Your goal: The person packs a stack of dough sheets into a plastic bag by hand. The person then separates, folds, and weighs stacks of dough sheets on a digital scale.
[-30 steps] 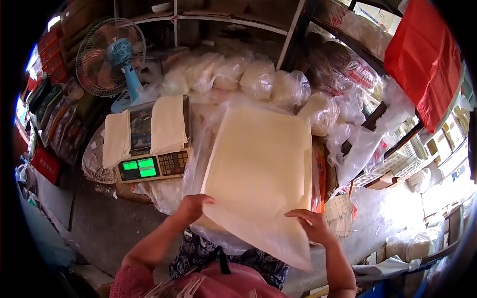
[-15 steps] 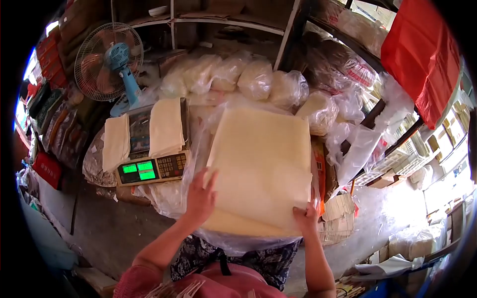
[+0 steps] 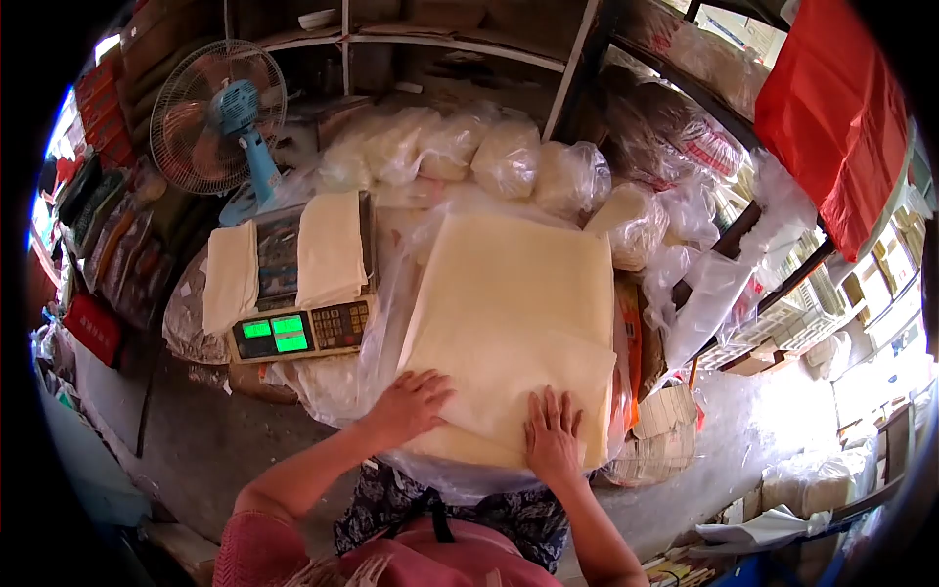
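Observation:
A stack of thin, cream-coloured square sheets (image 3: 514, 284) lies in front of me on clear plastic (image 3: 391, 293). The top sheet's near edge runs at a slant, and sheets below show along the front. My left hand (image 3: 413, 401) rests on the near left part of the stack, fingers stretched out. Flat near the front, right of the middle, lies my right hand (image 3: 554, 430) with its fingers pointing away from me. Neither hand grips anything that I can see. To the left, folded cream sheets (image 3: 331, 249) lie in two piles on a digital scale (image 3: 303, 331) with lit green displays.
Several plastic bags of pale goods (image 3: 507, 161) line the back of the table. A blue fan (image 3: 235, 106) stands at the back left. Shelving with a red sheet (image 3: 836, 127) hanging from it is on the right. Bundled cream pieces (image 3: 665, 430) sit low at the right.
My right hand has left the stack's right edge and moved left onto its front, fingers now flat. The left hand has shifted right and slightly nearer, onto the sheets.

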A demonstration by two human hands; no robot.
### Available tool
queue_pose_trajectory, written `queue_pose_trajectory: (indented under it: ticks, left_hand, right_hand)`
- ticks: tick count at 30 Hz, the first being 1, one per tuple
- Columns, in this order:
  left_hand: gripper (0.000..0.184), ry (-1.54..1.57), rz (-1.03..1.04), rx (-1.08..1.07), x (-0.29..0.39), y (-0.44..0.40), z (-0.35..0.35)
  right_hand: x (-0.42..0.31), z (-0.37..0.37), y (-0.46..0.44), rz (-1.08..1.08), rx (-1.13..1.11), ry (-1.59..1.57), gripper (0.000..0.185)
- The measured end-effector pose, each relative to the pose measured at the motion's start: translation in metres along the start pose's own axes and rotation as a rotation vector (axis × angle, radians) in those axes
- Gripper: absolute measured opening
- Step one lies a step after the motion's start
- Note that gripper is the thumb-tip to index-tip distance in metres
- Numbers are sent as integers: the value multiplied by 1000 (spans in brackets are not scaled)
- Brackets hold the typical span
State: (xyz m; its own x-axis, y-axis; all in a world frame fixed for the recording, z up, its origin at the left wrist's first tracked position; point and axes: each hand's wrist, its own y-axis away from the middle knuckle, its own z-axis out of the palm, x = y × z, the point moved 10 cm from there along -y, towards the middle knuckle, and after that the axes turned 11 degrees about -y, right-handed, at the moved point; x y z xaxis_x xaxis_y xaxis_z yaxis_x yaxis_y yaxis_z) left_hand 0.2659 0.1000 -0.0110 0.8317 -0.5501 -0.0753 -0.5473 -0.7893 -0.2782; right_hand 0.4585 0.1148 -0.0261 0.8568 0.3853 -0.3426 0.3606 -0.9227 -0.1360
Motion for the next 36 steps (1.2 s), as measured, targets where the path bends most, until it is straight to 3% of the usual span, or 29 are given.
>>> queue_pose_trajectory:
  ticks: [4,7,9,10,13,14,15,18,20,23,27,28,31,35,36]
  left_hand:
    - [21,-75,-97,160,-26,3,-32]
    - [25,-10,61,127,0,-14,-59]
    - [31,28,-10,336,2,-18,-102]
    - [34,46,-49,439,-2,-17,-117]
    - [62,428,-732,753,-82,24,-120]
    - [71,651,-717,742,-92,27,-98]
    - [81,875,-700,729,-105,33,-64]
    - [57,228,-517,576,-86,42,-16]
    - [38,554,-107,242,-44,36,-28]
    - [33,787,-376,-138,-48,37,11]
    - [57,477,-734,306,-72,16,-25]
    - [68,199,-593,311,-57,2,-36]
    - [75,52,-207,-31,-12,-21,6]
    - [74,-37,-139,-103,-12,-21,17]
    - [70,-68,-97,-103,-12,-23,19]
  right_hand:
    - [-14,-6,-11,-2,-80,-124,52]
    - [-83,-33,-31,-168,-109,-258,53]
    - [-113,-38,-42,-284,-159,-222,56]
    - [-118,-59,-46,-323,67,-227,55]
    - [-139,-120,-29,-616,186,-436,46]
    - [-145,-130,-18,-711,147,-365,40]
    - [-133,-126,-17,-662,126,-381,40]
    - [-77,-80,-1,-486,10,-490,37]
    - [-29,-38,6,-324,-142,-798,32]
    - [53,7,8,375,-104,-1183,30]
    - [68,4,-16,447,-9,-962,34]
    - [66,1,-22,466,-36,-834,39]
    - [53,-18,-31,373,62,-599,58]
    - [-10,-66,-46,-92,162,-160,82]
    - [-11,-54,-45,-84,25,-139,80]
